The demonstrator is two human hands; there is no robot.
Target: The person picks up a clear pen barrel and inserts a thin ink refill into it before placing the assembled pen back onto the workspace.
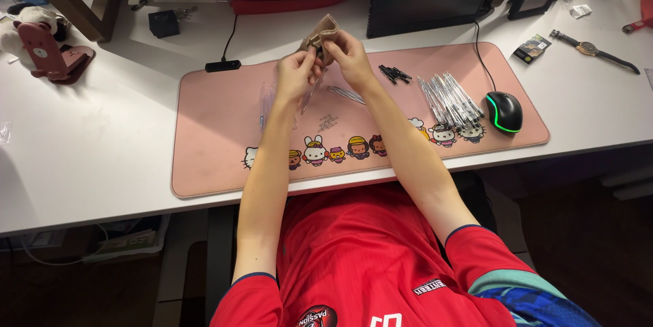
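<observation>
My left hand and right hand — both pinching a clear pen above the pink desk mat; pen pile lies beside mouse

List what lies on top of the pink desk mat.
On the pink desk mat: clear pens, black caps, a mouse, small loose parts. Forearms cover some of the mat.

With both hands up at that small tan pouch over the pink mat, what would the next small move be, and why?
Probably easing the clear pen in the left hand on through the pouch mouth, which the right hand pinches. The pen's top end already meets the pouch, and a pile of similar clear pens lies on the pink mat beside the mouse.
</observation>
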